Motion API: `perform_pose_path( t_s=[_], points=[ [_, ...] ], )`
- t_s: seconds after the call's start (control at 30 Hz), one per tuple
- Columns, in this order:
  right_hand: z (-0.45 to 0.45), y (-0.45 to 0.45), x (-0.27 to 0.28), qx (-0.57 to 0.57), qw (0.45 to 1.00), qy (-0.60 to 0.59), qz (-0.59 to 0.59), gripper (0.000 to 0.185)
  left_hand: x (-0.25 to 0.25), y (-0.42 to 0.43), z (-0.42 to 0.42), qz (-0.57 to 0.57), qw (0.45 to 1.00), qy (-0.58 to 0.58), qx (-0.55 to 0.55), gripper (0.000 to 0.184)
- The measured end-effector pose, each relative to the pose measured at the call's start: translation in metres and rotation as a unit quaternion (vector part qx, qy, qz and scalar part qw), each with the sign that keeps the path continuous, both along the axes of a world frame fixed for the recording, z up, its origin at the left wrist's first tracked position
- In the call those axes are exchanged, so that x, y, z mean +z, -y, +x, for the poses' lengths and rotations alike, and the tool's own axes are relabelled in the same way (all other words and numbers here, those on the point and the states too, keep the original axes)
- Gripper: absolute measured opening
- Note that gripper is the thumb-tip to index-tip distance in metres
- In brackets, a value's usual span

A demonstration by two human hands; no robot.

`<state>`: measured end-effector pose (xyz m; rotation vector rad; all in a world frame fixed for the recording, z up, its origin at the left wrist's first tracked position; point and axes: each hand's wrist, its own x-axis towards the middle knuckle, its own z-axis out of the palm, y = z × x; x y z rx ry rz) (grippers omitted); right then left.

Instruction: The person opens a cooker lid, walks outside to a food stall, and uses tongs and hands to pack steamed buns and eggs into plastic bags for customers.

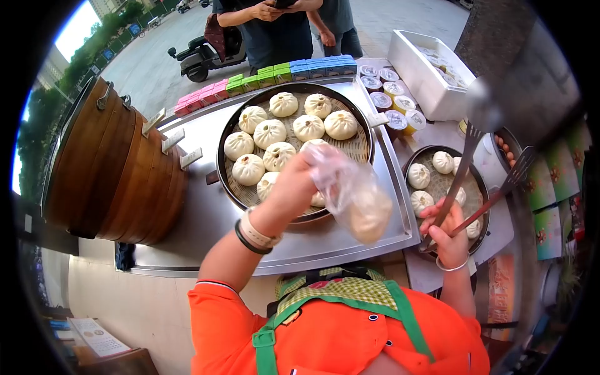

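Several cartons [265, 76] line the far edge of the surface [199, 215] and a wooden steamer [125, 175] stands left, while the left grip [297, 180], pinched on a clear bag [337, 172] partly hiding the bun tray [347, 145], has a bun [369, 217] hanging just right and the right grip [447, 234] encloses slotted utensils [517, 167].

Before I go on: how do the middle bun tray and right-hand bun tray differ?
The middle tray looks larger than the right-hand tray and shows more buns. The middle tray sits on the metal counter; the right-hand tray, on the pale table beside it. Both are round, dark-rimmed and hold pleated buns.
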<state>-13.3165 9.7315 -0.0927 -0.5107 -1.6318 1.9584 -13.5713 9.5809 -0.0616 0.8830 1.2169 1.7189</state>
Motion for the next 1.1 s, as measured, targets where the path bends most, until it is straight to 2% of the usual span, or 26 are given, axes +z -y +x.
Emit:
perform_pose_path(
  t_s=[0.03, 0.1, 0.17, 0.2, 0.27, 0.3, 0.33, 0.4, 0.43, 0.47, 0.5, 0.57, 0.63, 0.77, 0.8, 0.87, 0.97, 1.03, 1.1],
  points=[
    [0.010, -0.001, -0.003, -0.022, 1.000, 0.005, -0.009, 0.043, 0.015, 0.005, -0.025, 0.050, 0.997, -0.039, 0.045, 0.017],
    [0.021, 0.004, -0.017, -0.044, 0.999, 0.029, -0.007, 0.044, 0.043, 0.012, -0.085, 0.062, 0.996, -0.014, 0.066, 0.020],
    [0.024, 0.014, -0.028, -0.053, 0.998, 0.031, -0.015, 0.043, 0.053, 0.013, -0.153, -0.006, 0.970, -0.137, 0.200, 0.015],
    [0.024, 0.019, -0.034, -0.067, 0.996, 0.041, -0.039, 0.041, 0.054, 0.014, -0.185, -0.047, 0.960, -0.154, 0.231, 0.012],
    [0.018, 0.031, -0.038, -0.093, 0.992, 0.059, -0.069, 0.040, 0.033, 0.016, -0.274, -0.162, 0.904, -0.283, 0.278, 0.015],
    [0.015, 0.034, -0.040, -0.097, 0.991, 0.054, -0.069, 0.040, 0.041, 0.019, -0.265, -0.259, 0.829, -0.361, 0.340, 0.016],
    [0.011, 0.037, -0.044, -0.105, 0.990, 0.071, -0.063, 0.040, 0.006, 0.018, -0.319, -0.267, 0.827, -0.357, 0.343, 0.016],
    [0.001, 0.042, -0.045, -0.122, 0.986, 0.094, -0.061, 0.041, -0.048, 0.028, -0.384, -0.314, 0.745, -0.445, 0.385, 0.018],
    [-0.002, 0.043, -0.044, -0.133, 0.985, 0.089, -0.058, 0.041, -0.087, 0.033, -0.423, -0.302, 0.757, -0.405, 0.415, 0.019],
    [-0.006, 0.046, -0.045, -0.146, 0.982, 0.111, -0.035, 0.042, -0.102, 0.038, -0.437, -0.256, 0.828, -0.261, 0.425, 0.019],
    [-0.012, 0.048, -0.048, -0.159, 0.978, 0.133, -0.013, 0.043, -0.099, 0.036, -0.444, -0.289, 0.835, -0.198, 0.425, 0.021],
    [-0.017, 0.053, -0.055, -0.164, 0.972, 0.166, 0.010, 0.042, -0.107, 0.045, -0.440, -0.223, 0.860, -0.048, 0.456, 0.024],
    [-0.020, 0.061, -0.062, -0.167, 0.969, 0.179, 0.017, 0.043, -0.118, 0.052, -0.454, -0.180, 0.890, -0.041, 0.417, 0.027],
    [-0.026, 0.063, -0.069, -0.144, 0.971, 0.188, -0.031, 0.045, -0.089, 0.050, -0.428, -0.217, 0.891, -0.166, 0.361, 0.032],
    [-0.027, 0.062, -0.071, -0.132, 0.972, 0.194, -0.021, 0.045, -0.086, 0.051, -0.418, -0.197, 0.901, -0.166, 0.350, 0.032],
    [-0.032, 0.057, -0.065, -0.060, 0.960, 0.269, 0.051, 0.050, -0.068, 0.052, -0.376, -0.172, 0.911, -0.169, 0.334, 0.033],
    [-0.038, 0.051, -0.050, 0.105, 0.888, 0.368, 0.254, 0.062, -0.052, 0.064, -0.301, -0.141, 0.918, -0.172, 0.327, 0.028],
    [-0.043, 0.049, -0.049, 0.208, 0.828, 0.432, 0.290, 0.067, -0.050, 0.077, -0.259, -0.128, 0.930, -0.170, 0.300, 0.025],
    [-0.045, 0.047, -0.058, 0.225, 0.838, 0.396, 0.300, 0.068, -0.041, 0.089, -0.206, -0.141, 0.930, -0.181, 0.287, 0.023]
  ],
)
